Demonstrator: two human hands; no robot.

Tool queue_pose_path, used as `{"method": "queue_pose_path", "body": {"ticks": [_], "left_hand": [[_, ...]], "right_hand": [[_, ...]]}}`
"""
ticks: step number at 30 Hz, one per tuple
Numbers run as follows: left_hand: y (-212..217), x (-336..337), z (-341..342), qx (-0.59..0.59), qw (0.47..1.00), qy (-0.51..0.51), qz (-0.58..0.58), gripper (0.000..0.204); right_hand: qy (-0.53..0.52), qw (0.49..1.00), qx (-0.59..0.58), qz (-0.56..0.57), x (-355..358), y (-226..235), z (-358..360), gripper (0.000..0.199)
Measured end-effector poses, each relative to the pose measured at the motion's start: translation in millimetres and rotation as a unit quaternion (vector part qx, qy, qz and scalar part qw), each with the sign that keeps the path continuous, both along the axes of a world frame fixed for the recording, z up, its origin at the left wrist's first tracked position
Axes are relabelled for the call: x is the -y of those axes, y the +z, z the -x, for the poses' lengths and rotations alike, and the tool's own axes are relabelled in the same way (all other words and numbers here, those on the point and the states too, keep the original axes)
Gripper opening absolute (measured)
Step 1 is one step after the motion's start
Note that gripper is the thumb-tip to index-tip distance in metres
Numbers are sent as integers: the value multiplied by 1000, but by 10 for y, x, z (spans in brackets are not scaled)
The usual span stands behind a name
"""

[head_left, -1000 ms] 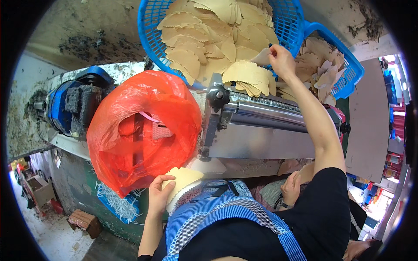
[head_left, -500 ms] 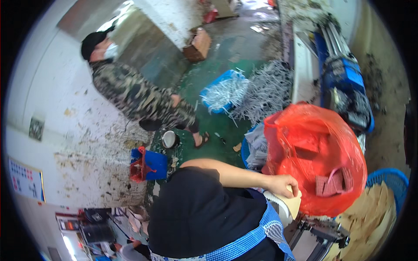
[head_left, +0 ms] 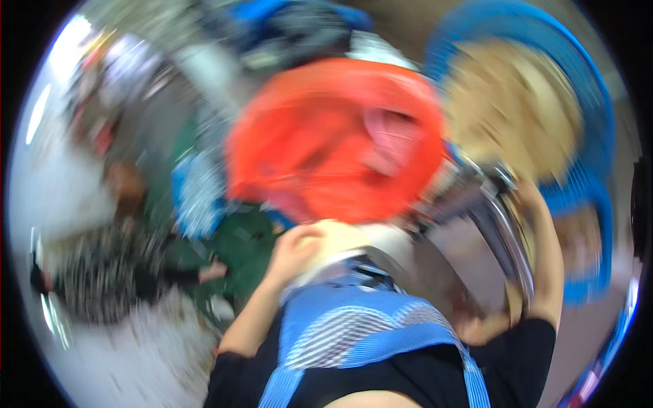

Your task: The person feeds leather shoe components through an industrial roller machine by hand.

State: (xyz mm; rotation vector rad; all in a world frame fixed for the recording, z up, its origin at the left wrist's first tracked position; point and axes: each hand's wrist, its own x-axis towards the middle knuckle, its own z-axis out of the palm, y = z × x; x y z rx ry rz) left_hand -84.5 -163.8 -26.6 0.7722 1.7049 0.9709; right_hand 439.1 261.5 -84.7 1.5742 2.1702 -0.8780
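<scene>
In the head view, my left hand [head_left: 298,250] is closed on the edge of a pale cream flat piece [head_left: 340,238], its kind unclear. The piece lies close in front of my blue checked apron [head_left: 340,326], beside a white rounded thing [head_left: 393,246]. My right arm reaches out past a grey and metal machine part [head_left: 500,231]. At its end, my right hand [head_left: 522,196] is next to a pile of tan sheet-like pieces [head_left: 510,102]. Blur smears its fingers, so whether it holds anything is unclear.
A large red plastic bag [head_left: 326,197] stands open ahead, with a pink woven item [head_left: 391,139] inside. Blue baskets [head_left: 602,88] stand at the right. On the left are a person in camouflage clothing [head_left: 102,272] and a blue container of pale shreds [head_left: 197,194].
My view has swung to the right, so the red bag now sits near the middle. My right arm has come into view. The left hand still holds the cream piece.
</scene>
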Motion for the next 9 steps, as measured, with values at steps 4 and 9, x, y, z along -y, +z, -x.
{"method": "queue_pose_path", "body": {"ticks": [4, 9], "left_hand": [[-40, -264, 61, 118, 988, 35, 93, 16], [-109, -510, 154, 167, 983, -5, 82, 17]], "right_hand": [[-129, 987, 82, 49, -29, 47, 34, 57], [-182, 974, 90, 102, 31, 244, 166, 66]]}}
